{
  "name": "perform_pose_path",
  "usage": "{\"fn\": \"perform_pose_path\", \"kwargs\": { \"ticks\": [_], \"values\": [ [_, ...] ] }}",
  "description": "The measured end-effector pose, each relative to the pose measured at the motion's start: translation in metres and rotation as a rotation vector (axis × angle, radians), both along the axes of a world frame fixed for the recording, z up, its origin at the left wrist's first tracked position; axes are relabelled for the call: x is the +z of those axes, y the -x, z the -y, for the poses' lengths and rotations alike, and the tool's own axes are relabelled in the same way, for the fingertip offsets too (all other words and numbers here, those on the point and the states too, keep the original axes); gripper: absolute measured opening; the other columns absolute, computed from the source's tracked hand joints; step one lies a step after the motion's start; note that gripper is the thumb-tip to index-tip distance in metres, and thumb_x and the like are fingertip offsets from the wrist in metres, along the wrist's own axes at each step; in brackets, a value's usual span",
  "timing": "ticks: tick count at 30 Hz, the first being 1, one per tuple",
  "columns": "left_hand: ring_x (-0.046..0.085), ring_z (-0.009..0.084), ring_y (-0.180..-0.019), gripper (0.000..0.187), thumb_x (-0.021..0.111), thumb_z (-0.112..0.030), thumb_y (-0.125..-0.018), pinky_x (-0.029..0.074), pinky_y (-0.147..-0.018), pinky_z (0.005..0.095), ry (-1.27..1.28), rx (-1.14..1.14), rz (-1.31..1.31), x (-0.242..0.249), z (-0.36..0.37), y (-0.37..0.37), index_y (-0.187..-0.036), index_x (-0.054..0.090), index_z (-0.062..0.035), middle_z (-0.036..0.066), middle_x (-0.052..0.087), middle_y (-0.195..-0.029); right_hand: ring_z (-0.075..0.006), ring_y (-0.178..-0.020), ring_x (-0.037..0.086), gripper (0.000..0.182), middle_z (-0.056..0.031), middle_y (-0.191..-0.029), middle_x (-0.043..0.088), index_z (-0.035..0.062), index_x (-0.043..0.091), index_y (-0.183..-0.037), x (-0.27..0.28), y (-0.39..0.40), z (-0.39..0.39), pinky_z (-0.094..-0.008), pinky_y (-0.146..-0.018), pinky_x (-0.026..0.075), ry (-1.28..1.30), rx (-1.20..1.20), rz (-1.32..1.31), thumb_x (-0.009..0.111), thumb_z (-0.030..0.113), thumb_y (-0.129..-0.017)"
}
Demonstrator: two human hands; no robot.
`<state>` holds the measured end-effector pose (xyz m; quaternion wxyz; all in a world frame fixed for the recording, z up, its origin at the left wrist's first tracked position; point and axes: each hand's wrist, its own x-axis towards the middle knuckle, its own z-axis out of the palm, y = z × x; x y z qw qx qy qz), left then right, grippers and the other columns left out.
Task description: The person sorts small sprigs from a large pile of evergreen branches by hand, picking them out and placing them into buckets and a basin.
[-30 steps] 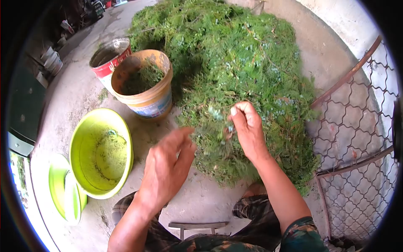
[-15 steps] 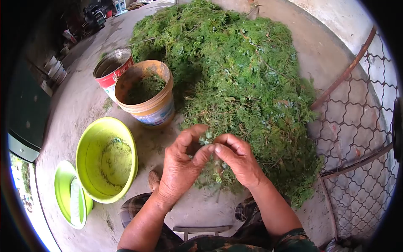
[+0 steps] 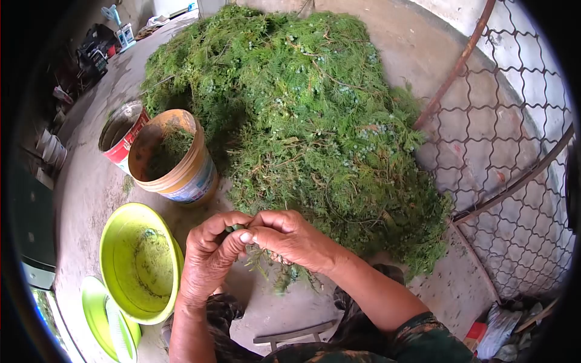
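Note:
My left hand (image 3: 209, 257) is closed in a pinch, with small green seed cones (image 3: 233, 228) showing between thumb and forefinger. Touching it at the fingertips is my right hand (image 3: 293, 239), its fingers folded around a green conifer sprig (image 3: 279, 277) whose leafy end hangs below. The curled fingers hide most of the sprig's stem. Both hands are in front of a large pile of cut conifer branches (image 3: 315, 139), dotted with pale blue-green cones. Left of my left hand stands a lime-green basin (image 3: 110, 266) with small cones and debris in its bottom.
An orange-yellow bucket (image 3: 203, 175) holding some greenery stands beyond the basin, beside a red and white bucket (image 3: 121, 152). A second green basin (image 3: 94, 314) is at lower left. Wire mesh fencing (image 3: 502, 133) borders the right; a stool (image 3: 293, 334) is below me.
The view has shifted to the right. Both hands, still together with the sprig, are now closer to the lime-green basin. The cones at my left fingertips are more covered.

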<state>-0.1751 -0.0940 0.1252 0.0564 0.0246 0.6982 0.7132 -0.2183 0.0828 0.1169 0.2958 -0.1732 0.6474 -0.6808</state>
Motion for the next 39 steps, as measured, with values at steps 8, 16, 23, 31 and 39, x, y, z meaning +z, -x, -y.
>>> {"fn": "perform_pose_path", "kwargs": {
  "ticks": [8, 16, 23, 31, 39],
  "values": [
    [0.05, 0.0067, -0.058, 0.013, 0.055, -0.011, -0.094, 0.041, -0.05, 0.0196, 0.132, 0.534, -0.146, 0.003, 0.053, 0.016, -0.101, 0.062, -0.0044, 0.003, 0.06, -0.085, -0.001, -0.054, 0.041, 0.017, 0.0055, -0.065, 0.049, 0.0037, 0.062, -0.088, 0.005, 0.001, -0.021, -0.0196, -0.045, 0.033, 0.065, -0.067, 0.061, 0.058, 0.02, -0.093],
    [0.057, 0.0114, -0.064, 0.007, 0.058, -0.006, -0.084, 0.043, -0.047, 0.0225, -0.42, 0.253, 0.365, -0.008, 0.004, 0.005, -0.09, 0.06, -0.0075, 0.002, 0.06, -0.077, -0.0021, -0.052, 0.042, 0.021, 0.0039, -0.07, 0.05, 0.0052, 0.059, -0.089, -0.002, 0.001, -0.008, -0.017, -0.042, 0.032, 0.111, -0.219, 0.222, 0.059, 0.026, -0.093],
    [0.057, 0.0076, -0.065, 0.014, 0.069, -0.004, -0.083, 0.043, -0.048, 0.0198, -0.323, 0.067, 0.357, -0.016, -0.021, -0.008, -0.095, 0.062, -0.0062, 0.0, 0.062, -0.081, -0.0041, -0.059, 0.049, 0.02, 0.0032, -0.068, 0.052, 0.0014, 0.059, -0.09, -0.013, 0.005, 0.0, -0.0203, -0.048, 0.04, -0.01, -0.391, -0.025, 0.057, 0.021, -0.094],
    [0.055, 0.0041, -0.075, 0.02, 0.073, -0.001, -0.079, 0.047, -0.065, 0.0193, -0.128, 0.136, 0.095, -0.032, -0.026, -0.006, -0.096, 0.064, -0.0042, -0.002, 0.062, -0.089, -0.0099, -0.059, 0.045, 0.013, -0.0046, -0.065, 0.052, -0.0007, 0.055, -0.09, -0.033, 0.003, 0.015, -0.027, -0.056, 0.043, -0.103, -0.454, -0.402, 0.057, 0.012, -0.092],
    [0.048, 0.0044, -0.06, 0.014, 0.069, -0.012, -0.086, 0.04, -0.051, 0.0166, -0.137, 0.012, 0.063, -0.013, -0.01, -0.005, -0.097, 0.063, -0.0045, 0.001, 0.061, -0.083, -0.0031, -0.049, 0.039, 0.017, 0.0031, -0.061, 0.045, 0.0045, 0.057, -0.09, -0.005, 0.009, 0.001, -0.0209, -0.042, 0.035, 0.136, -0.214, 0.283, 0.055, 0.02, -0.095]
  ]
}}
